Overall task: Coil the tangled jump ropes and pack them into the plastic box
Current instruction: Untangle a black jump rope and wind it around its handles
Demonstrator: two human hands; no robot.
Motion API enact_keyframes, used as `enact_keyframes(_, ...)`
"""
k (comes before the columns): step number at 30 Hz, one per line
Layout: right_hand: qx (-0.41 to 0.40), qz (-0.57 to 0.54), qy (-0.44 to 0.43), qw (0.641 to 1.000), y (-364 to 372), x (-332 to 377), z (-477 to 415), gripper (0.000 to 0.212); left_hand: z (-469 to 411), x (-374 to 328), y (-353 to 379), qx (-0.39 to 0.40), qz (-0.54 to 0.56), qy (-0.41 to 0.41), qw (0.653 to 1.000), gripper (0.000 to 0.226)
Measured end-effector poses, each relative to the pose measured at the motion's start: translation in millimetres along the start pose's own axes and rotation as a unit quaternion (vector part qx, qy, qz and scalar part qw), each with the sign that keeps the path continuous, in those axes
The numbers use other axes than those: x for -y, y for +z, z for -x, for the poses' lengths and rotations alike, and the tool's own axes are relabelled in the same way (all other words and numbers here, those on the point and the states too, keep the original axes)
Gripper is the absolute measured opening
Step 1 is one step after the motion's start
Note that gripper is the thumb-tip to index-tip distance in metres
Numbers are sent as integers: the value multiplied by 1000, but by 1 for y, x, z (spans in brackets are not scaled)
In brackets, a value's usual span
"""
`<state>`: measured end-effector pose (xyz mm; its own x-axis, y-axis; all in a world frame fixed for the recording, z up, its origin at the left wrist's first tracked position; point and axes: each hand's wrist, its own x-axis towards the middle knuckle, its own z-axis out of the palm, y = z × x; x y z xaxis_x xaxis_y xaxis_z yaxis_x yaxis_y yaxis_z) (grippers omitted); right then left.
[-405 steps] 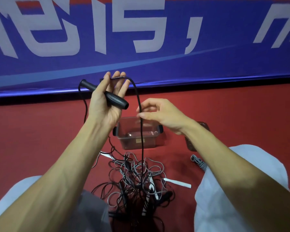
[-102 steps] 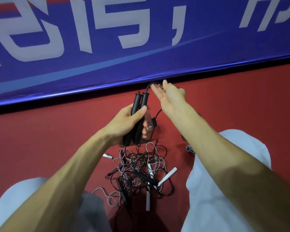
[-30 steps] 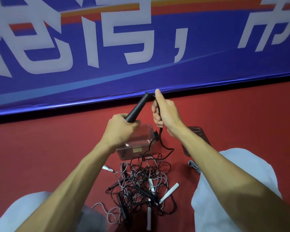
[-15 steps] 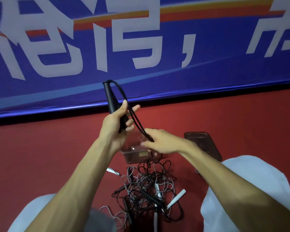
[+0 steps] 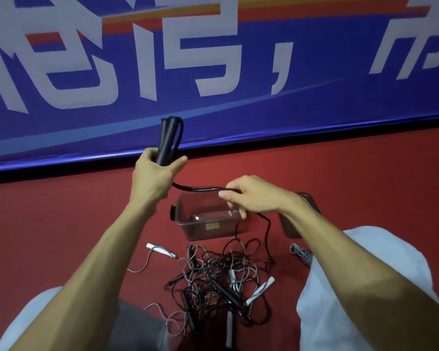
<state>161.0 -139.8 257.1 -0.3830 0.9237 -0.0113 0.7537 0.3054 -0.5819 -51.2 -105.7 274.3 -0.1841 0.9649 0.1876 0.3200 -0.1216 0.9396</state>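
My left hand (image 5: 154, 177) grips two black jump-rope handles (image 5: 168, 139) held upright side by side, with cord looped over their tops. Several strands of the black cord (image 5: 200, 189) run taut from that hand across to my right hand (image 5: 251, 196), which pinches them above the clear plastic box (image 5: 203, 231). The box stands open on the red floor and looks empty. From my right hand the cord hangs down into the tangled pile of black and grey ropes with white handles (image 5: 221, 282) lying between my knees.
A dark lid (image 5: 293, 225) lies right of the box, partly hidden by my right arm. A small grey coiled cord (image 5: 300, 253) sits by my right knee. A blue banner wall (image 5: 213, 72) closes off the far side of the red floor.
My left hand has swung the handles more upright and higher. My right hand has moved right and pulled the cord strands out taut sideways above the box.
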Motion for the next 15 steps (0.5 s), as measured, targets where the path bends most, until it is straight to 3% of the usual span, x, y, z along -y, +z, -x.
enact_keyframes(3,-102,-11,-65,993,-4,3,2,28,0,6,0,82,-56,-33,995,38)
enact_keyframes(7,-183,20,-135,974,-4,3,2,18,10,6,3,274,-7,-147,951,48)
enact_keyframes(11,-279,46,-76,956,-6,1,2,24,21,2,7,370,-44,-144,917,56)
enact_keyframes(15,-369,22,-21,929,-11,5,2,42,30,-4,14,372,-55,-116,919,69)
